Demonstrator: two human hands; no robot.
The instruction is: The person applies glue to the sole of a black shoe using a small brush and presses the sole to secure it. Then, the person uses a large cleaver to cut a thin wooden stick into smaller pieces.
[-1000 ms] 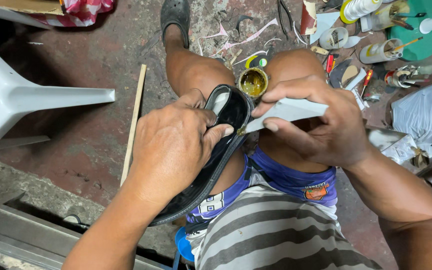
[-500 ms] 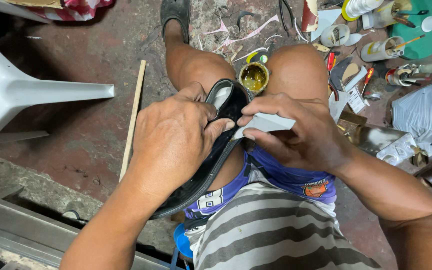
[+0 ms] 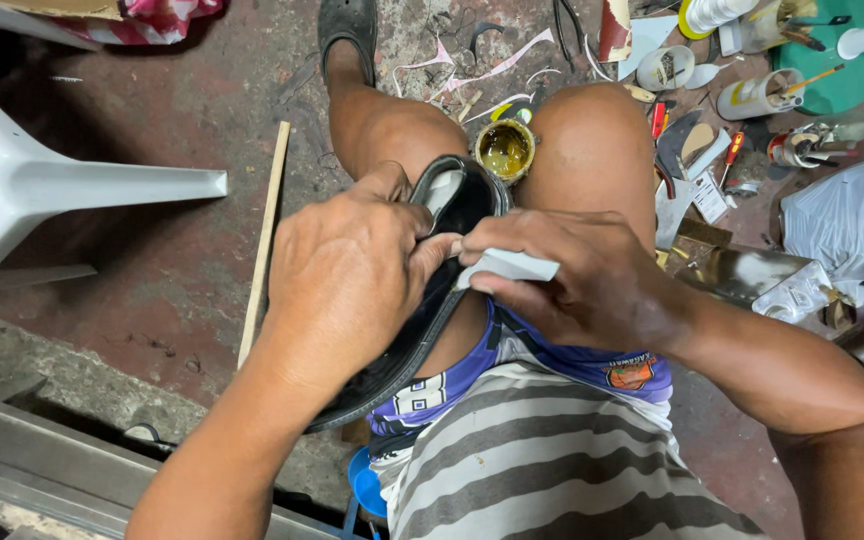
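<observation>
My left hand (image 3: 347, 275) clamped over black shoe (image 3: 422, 300), which lies across my lap between my knees | my right hand (image 3: 577, 275) pinched shut on flat white piece (image 3: 512, 267) at shoe's opening | open tin of yellow glue (image 3: 505, 150) just beyond shoe | wooden stick (image 3: 264, 235) on floor, left.

Black shoe (image 3: 422, 330) under the left hand (image 3: 347, 280): smooth, faintly glossy rubber or leather-like upper, ribbed sole edge. Pale grey strip (image 3: 512, 266) in the right hand (image 3: 577, 280): matt, flat, paper- or card-like. Small round tin (image 3: 505, 150) just beyond the hands: metal rim, glossy yellowish adhesive inside. Wooden stick (image 3: 264, 235) left of the left hand: bare, matt. White chair (image 3: 42, 190) further left: smooth plastic. Floor (image 3: 182, 260): rough, worn reddish concrete. Shirt (image 3: 532, 470) below the hands: striped knit cloth.
</observation>
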